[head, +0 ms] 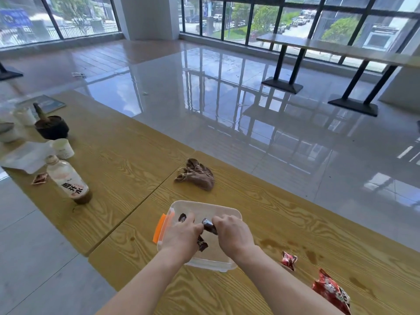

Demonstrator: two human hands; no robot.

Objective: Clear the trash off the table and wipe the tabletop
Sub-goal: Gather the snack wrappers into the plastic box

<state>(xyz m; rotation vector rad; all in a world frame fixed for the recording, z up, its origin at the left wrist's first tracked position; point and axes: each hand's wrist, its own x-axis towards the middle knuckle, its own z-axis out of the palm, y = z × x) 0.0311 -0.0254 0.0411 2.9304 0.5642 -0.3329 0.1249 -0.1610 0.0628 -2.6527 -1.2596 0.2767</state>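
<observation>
Over the clear plastic container (205,204), the left hand (181,234) and right hand (233,233) pinch a dark wrapper (209,226), seemingly light, crinkly, slippery trash best gripped at its crimped ends, inside the container.

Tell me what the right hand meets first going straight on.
Probably the left hand: the right hand points forward-left at it, and both seem to grip the dark wrapper over the clear container.

Left hand (181,235) and right hand (233,235) pinch dark wrapper (209,226) over clear container (204,203).
</observation>
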